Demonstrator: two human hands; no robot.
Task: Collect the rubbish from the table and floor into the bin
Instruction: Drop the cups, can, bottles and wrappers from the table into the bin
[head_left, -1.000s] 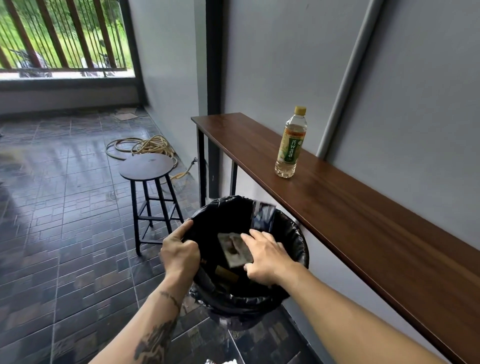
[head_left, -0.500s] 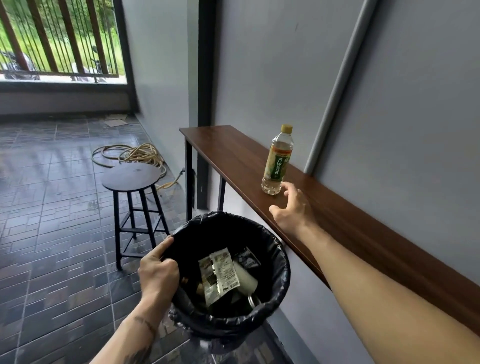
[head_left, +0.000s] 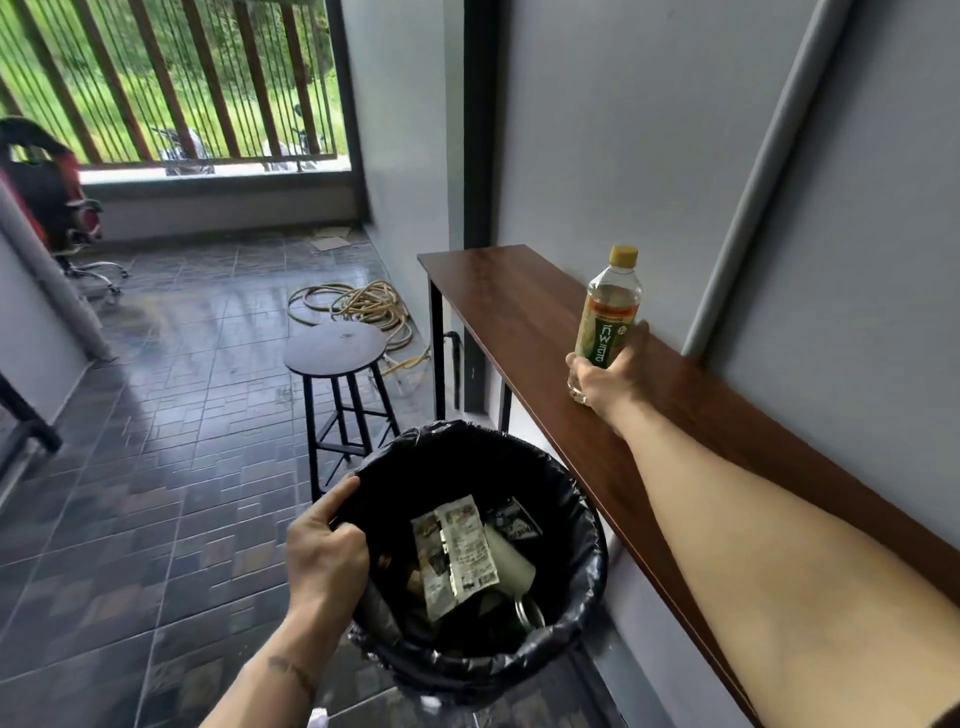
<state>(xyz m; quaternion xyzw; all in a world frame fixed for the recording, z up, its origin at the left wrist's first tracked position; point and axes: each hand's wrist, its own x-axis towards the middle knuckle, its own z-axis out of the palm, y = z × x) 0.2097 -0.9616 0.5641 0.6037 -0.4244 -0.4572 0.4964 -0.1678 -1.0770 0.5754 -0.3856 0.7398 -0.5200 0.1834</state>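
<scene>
A clear plastic bottle (head_left: 609, 306) with a yellow cap and green label stands upright on the long brown table (head_left: 519, 306). My right hand (head_left: 605, 376) grips the bottle's lower part, fingers wrapped round it. The bin (head_left: 582, 571), lined with a black bag, is below the table's edge; my left hand (head_left: 324, 551) grips its left rim, thumb outside and fingers inside. Several wrappers (head_left: 457, 551) and other rubbish lie in the bin.
A round black stool (head_left: 337, 349) stands on the tiled floor behind the bin. A coiled hose (head_left: 358, 306) lies beyond it by the wall. An office chair (head_left: 47, 197) is far left. Flat cardboard (head_left: 330, 241) lies near the barred window.
My right hand left the bin, reached across the table and closed round the bottle. My left hand kept its hold on the bin rim. The view swung left.
</scene>
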